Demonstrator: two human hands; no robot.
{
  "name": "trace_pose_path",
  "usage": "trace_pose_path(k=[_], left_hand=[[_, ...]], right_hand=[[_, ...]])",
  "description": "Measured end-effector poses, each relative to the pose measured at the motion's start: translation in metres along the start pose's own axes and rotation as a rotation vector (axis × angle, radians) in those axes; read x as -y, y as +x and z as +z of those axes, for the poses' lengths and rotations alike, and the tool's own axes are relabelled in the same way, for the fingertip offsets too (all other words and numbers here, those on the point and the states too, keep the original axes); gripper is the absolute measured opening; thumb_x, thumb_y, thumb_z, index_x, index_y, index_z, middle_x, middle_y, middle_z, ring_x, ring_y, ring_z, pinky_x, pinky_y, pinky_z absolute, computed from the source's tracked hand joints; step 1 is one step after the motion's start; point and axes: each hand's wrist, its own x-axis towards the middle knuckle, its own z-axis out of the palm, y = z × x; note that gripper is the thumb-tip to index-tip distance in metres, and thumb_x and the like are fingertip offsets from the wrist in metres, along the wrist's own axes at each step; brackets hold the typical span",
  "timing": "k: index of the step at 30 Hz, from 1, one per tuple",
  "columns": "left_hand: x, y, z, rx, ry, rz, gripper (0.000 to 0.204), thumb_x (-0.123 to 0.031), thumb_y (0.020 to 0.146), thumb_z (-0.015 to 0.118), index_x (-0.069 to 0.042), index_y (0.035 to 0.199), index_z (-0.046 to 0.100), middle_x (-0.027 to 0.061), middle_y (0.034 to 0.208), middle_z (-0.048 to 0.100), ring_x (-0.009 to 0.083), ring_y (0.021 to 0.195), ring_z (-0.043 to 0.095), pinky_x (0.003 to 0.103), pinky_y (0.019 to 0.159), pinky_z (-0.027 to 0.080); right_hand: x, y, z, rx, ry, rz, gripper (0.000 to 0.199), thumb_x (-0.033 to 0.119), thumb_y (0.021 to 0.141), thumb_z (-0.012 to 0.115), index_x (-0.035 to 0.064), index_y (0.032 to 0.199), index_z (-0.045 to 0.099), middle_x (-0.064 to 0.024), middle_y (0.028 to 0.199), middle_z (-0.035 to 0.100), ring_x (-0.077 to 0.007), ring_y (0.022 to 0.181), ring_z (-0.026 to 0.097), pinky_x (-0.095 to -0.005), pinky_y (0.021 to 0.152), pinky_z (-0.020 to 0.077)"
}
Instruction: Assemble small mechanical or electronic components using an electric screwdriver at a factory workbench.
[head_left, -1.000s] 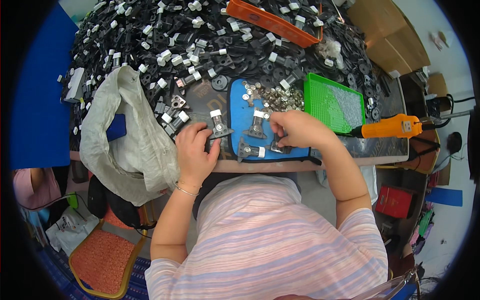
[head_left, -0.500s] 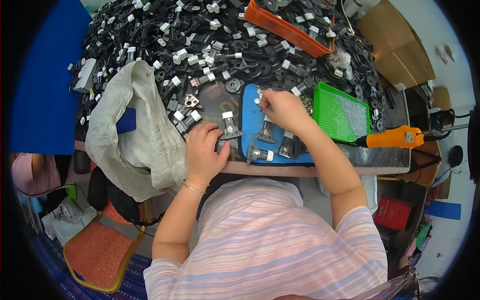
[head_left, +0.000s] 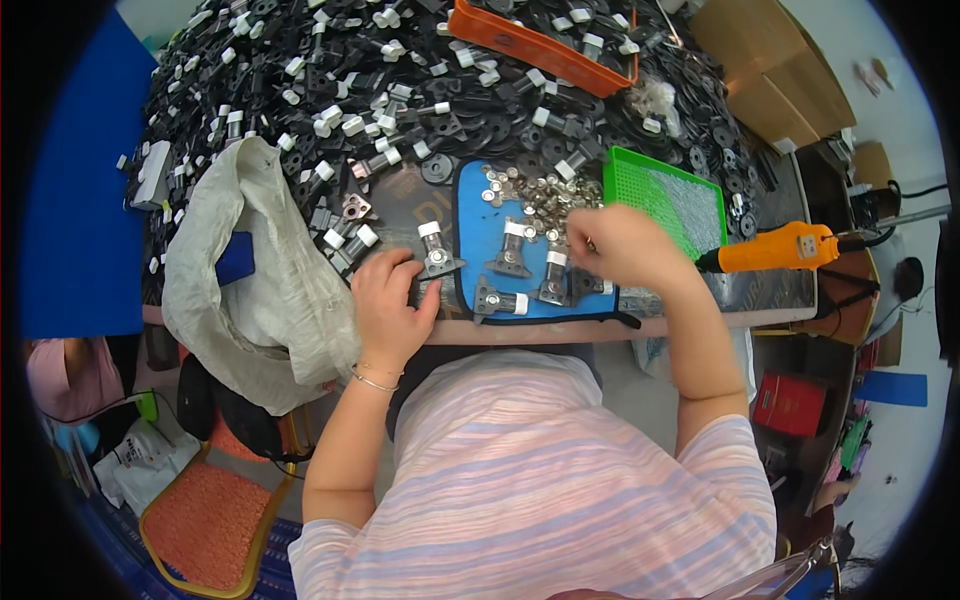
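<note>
My left hand (head_left: pixel 388 305) rests at the table's front edge, thumb and fingers apart. Beside its fingertips stands a black bracket with a white-capped stem (head_left: pixel 436 254); whether they touch it I cannot tell. My right hand (head_left: pixel 632 246) is over the right side of a blue mat (head_left: pixel 478 235), its fingertips pinched together, and what they hold is too small to name. Several similar black brackets (head_left: pixel 510 250) lie on the mat, one partly hidden under my right hand. Small round metal pieces (head_left: pixel 545 200) are heaped on the mat's far part.
A large heap of black parts with white caps (head_left: pixel 300 90) covers the table's far side, with an orange tray (head_left: pixel 540 55) in it. A green basket (head_left: pixel 612 180) holds small clear pieces. An orange electric screwdriver (head_left: pixel 780 250) lies at right, a pale cloth sack (head_left: pixel 200 290) at left.
My right hand has moved from the mat's far part to its right side, uncovering metal pieces and a bracket. My left hand stays by the same bracket. The view has shifted slightly.
</note>
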Motion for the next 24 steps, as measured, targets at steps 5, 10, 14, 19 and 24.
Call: trace_pose_path(k=[5, 10, 14, 19, 24], left_hand=[[-0.001, 0.002, 0.000, 0.024, 0.012, 0.012, 0.028, -0.016, 0.067, 0.072, -0.006, 0.090, 0.060, 0.0092, 0.104, 0.059, 0.0298, 0.099, 0.053, 0.040, 0.086, 0.038], [-0.003, 0.002, -0.001, 0.015, 0.034, 0.031, 0.029, -0.012, 0.067, 0.074, -0.005, 0.091, 0.059, 0.0095, 0.105, 0.058, 0.0295, 0.098, 0.054, 0.039, 0.085, 0.039], [-0.004, 0.000, -0.002, 0.010, 0.044, 0.037, 0.030, -0.012, 0.067, 0.074, -0.005, 0.092, 0.059, 0.0097, 0.105, 0.058, 0.0297, 0.098, 0.054, 0.039, 0.086, 0.039], [-0.005, 0.001, -0.001, 0.010, 0.055, 0.043, 0.030, -0.012, 0.067, 0.074, -0.005, 0.092, 0.059, 0.0103, 0.105, 0.058, 0.0301, 0.099, 0.053, 0.039, 0.086, 0.039], [-0.005, 0.001, -0.001, 0.018, 0.057, 0.033, 0.030, -0.012, 0.066, 0.074, -0.005, 0.091, 0.059, 0.0103, 0.105, 0.058, 0.0302, 0.099, 0.053, 0.039, 0.086, 0.039]], right_hand=[[-0.016, -0.035, 0.018, -0.024, -0.080, 0.058, 0.006, 0.010, 0.074, 0.062, 0.0108, 0.075, 0.056, -0.0092, 0.067, 0.061, -0.0319, 0.067, 0.061, -0.0425, 0.057, 0.0449], [-0.016, -0.029, 0.026, -0.068, -0.100, 0.041, 0.008, 0.011, 0.073, 0.064, 0.0091, 0.074, 0.056, -0.0106, 0.067, 0.061, -0.0324, 0.067, 0.061, -0.0433, 0.058, 0.0454], [-0.016, -0.029, 0.026, -0.107, -0.058, 0.057, 0.015, 0.012, 0.069, 0.070, 0.0082, 0.074, 0.056, -0.0105, 0.066, 0.061, -0.0325, 0.067, 0.061, -0.0432, 0.057, 0.0455], [-0.019, -0.029, 0.030, -0.132, -0.060, 0.061, 0.017, 0.013, 0.068, 0.071, 0.0082, 0.074, 0.056, -0.0104, 0.065, 0.060, -0.0327, 0.067, 0.061, -0.0432, 0.057, 0.0454], [-0.016, -0.028, 0.031, -0.112, -0.097, 0.098, 0.018, 0.014, 0.069, 0.072, 0.0085, 0.074, 0.056, -0.0103, 0.065, 0.059, -0.0328, 0.067, 0.061, -0.0436, 0.058, 0.0454]])
